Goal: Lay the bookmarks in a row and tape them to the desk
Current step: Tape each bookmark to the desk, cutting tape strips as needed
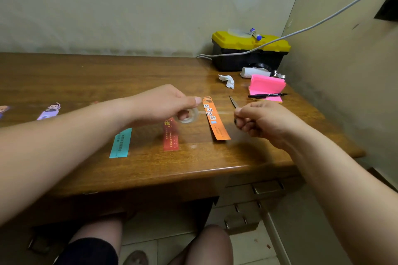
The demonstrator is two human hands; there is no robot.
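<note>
Several bookmarks lie in a row on the wooden desk: an orange bookmark at the right, a red bookmark, a teal bookmark, a purple bookmark and another at the far left edge. My left hand holds a clear tape roll above the desk between the red and orange bookmarks. A strip of tape crosses the orange bookmark near its top. My right hand grips scissors, blades pointing away, just right of the orange bookmark.
At the back right stand a black toolbox with a yellow lid, a marker on it, and a grey cable. Near them lie a crumpled tissue, pink sticky notes and a black pen. The desk's front edge is close to my knees.
</note>
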